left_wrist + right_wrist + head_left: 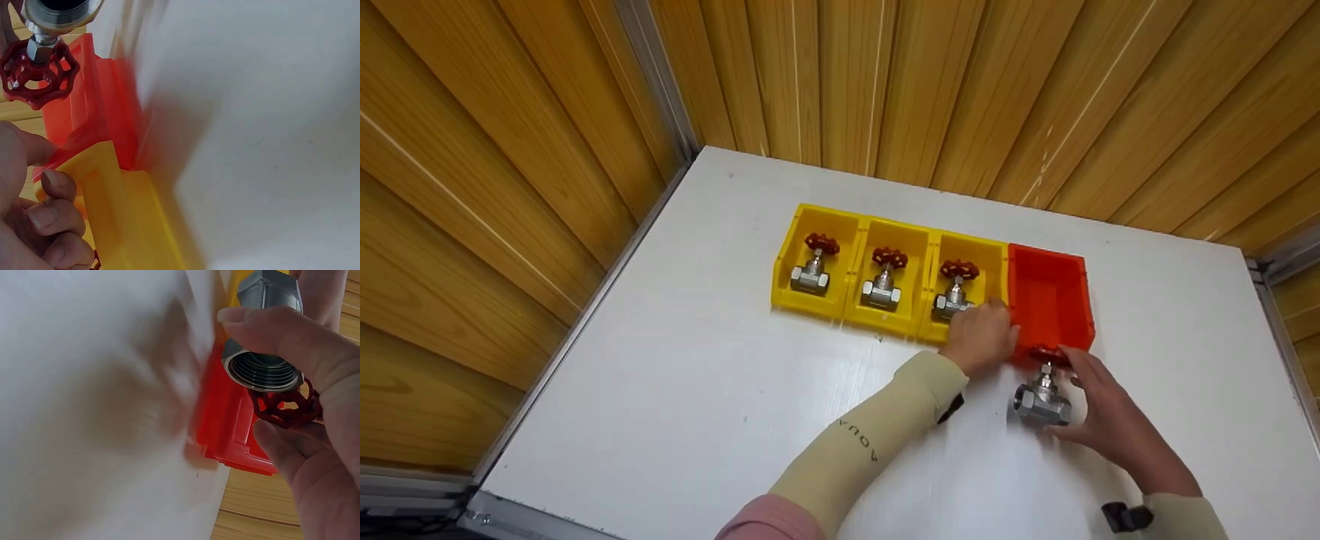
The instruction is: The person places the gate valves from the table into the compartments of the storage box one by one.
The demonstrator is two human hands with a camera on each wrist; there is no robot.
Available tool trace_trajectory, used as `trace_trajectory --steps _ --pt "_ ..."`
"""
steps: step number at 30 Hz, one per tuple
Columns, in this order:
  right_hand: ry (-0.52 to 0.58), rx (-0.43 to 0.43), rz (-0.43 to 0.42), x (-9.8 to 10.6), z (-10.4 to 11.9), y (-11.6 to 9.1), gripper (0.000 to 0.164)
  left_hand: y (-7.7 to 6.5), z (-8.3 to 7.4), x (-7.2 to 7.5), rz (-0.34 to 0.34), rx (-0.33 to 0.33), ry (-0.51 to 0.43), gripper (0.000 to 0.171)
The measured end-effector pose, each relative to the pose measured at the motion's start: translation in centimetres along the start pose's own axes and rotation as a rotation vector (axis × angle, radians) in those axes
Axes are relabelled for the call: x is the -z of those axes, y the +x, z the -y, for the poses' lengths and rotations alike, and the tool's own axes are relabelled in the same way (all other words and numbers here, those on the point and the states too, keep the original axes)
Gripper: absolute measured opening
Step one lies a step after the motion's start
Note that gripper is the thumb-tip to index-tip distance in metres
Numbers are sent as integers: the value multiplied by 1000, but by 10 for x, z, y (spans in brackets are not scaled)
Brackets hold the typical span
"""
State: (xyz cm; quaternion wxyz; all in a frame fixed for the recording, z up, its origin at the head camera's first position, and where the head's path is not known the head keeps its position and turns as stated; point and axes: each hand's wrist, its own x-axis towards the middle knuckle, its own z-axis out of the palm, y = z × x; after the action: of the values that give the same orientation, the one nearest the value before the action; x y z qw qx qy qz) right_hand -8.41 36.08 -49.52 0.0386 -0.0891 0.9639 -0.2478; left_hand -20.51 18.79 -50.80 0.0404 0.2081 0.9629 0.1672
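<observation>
My right hand point(1102, 405) holds a gate valve point(1042, 401) with a steel body and a dark red handwheel, just in front of the red bin point(1046, 292). In the right wrist view the thumb lies across the valve body point(267, 371), and other fingers are at the handwheel point(287, 408). My left hand point(981, 336) is at the front of the third yellow bin point(994, 262), beside the red one. In the left wrist view its curled fingers and thumb pinch the wall where the yellow bin point(107, 208) meets the red bin point(115, 112).
Three yellow bins stand joined in a row with the red bin at the right end. Each yellow bin holds a similar valve, such as the one in the left bin point(810, 277). The white table point(660, 390) is backed by wood-patterned walls point(847, 82).
</observation>
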Motion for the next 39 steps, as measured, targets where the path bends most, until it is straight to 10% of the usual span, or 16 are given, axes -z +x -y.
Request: trace_trajectory --steps 39 --pt "4 -80 46 52 -5 50 114 -2 1 -4 -4 1 -57 32"
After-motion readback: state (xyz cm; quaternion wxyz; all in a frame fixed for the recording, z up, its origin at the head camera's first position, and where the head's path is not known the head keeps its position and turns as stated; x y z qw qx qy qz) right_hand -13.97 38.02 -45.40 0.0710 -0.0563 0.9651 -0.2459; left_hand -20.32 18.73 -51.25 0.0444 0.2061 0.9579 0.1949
